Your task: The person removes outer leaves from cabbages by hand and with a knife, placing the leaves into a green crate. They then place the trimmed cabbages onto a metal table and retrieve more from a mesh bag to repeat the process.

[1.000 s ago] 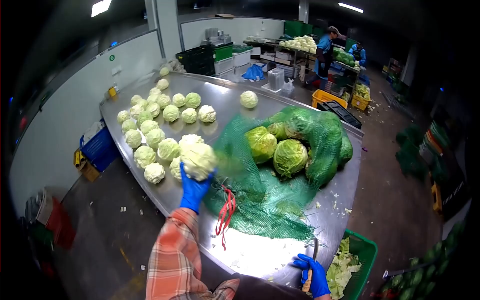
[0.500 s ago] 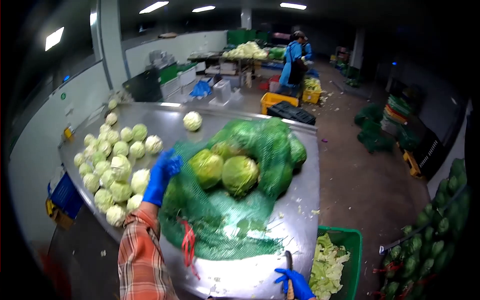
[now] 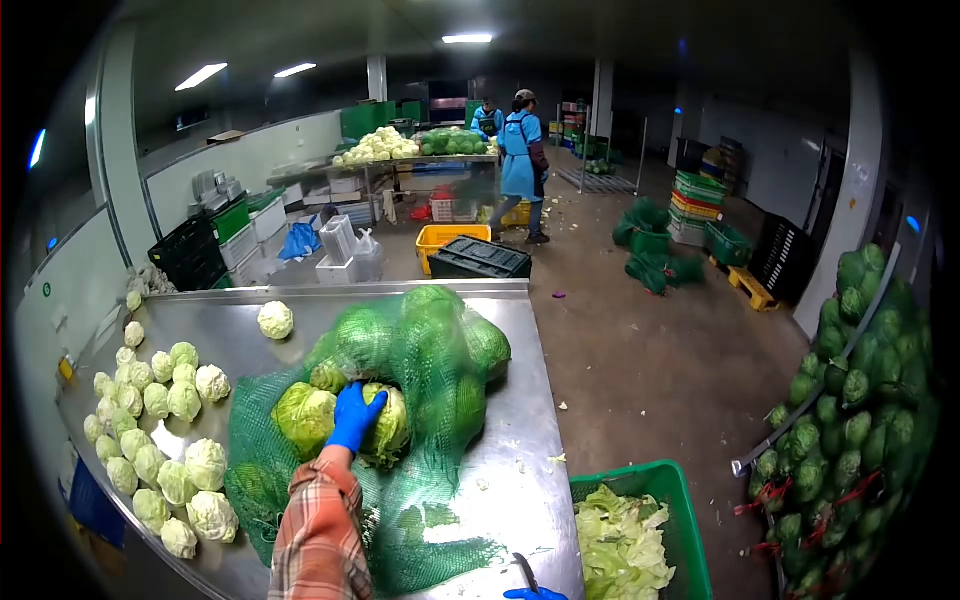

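On the metal table (image 3: 522,400), the left hand (image 3: 352,416) touches a cabbage (image 3: 389,430), perhaps gripping.

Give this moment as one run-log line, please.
left grip: on cabbage at opened mesh sack | right grip: by knife, mostly cropped | pale cabbages: steel table, left side

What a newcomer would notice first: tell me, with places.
Probably the green net bag on the steel table, with the blue-gloved left hand on a cabbage. Pale cabbages crowd the table's left side; a green crate of leaves stands by its right edge.
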`<move>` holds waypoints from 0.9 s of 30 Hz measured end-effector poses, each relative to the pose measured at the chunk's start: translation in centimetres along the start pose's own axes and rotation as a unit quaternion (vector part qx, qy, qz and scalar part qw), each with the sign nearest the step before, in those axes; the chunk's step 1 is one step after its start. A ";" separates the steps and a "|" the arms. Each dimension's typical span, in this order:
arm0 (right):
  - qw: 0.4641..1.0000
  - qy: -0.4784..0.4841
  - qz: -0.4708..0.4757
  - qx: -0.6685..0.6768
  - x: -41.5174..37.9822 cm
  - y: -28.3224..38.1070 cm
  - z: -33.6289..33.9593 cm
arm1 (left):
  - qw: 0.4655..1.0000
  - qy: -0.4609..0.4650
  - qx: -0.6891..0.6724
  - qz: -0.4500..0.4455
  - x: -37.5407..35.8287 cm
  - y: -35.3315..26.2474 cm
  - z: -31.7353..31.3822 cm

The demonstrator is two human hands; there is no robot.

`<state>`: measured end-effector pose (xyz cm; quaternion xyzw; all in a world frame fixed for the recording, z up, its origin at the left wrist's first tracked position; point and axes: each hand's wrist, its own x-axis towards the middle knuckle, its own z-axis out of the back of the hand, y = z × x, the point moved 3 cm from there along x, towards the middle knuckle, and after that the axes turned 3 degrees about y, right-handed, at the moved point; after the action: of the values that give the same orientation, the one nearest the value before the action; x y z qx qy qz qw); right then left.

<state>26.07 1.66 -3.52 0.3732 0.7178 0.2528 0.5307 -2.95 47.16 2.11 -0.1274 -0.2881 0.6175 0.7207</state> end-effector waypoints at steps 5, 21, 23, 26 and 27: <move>0.999 -0.009 0.032 0.021 0.5 -1.0 0.4 | 0.974 -0.131 0.123 -0.137 -12.9 -4.6 1.6; 0.965 -0.177 0.147 0.123 -0.4 -0.3 5.9 | 0.952 0.011 -0.045 -0.304 -25.0 -18.8 2.8; 0.972 -0.137 0.160 0.101 -0.9 1.2 6.1 | 0.947 0.013 -0.215 -0.237 -28.9 -16.9 2.3; 0.983 -0.099 0.133 0.084 -1.5 2.9 4.5 | 0.960 -0.078 -0.200 -0.180 -33.3 -17.4 3.8; 0.986 -0.086 0.120 0.079 -1.7 3.2 3.6 | 0.962 -0.043 -0.241 -0.122 -35.1 -16.7 3.4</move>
<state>30.62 2.07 -1.17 0.5174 0.6376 0.2240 0.5250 6.28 9.31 4.79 -0.2343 -0.4723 0.4419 0.7258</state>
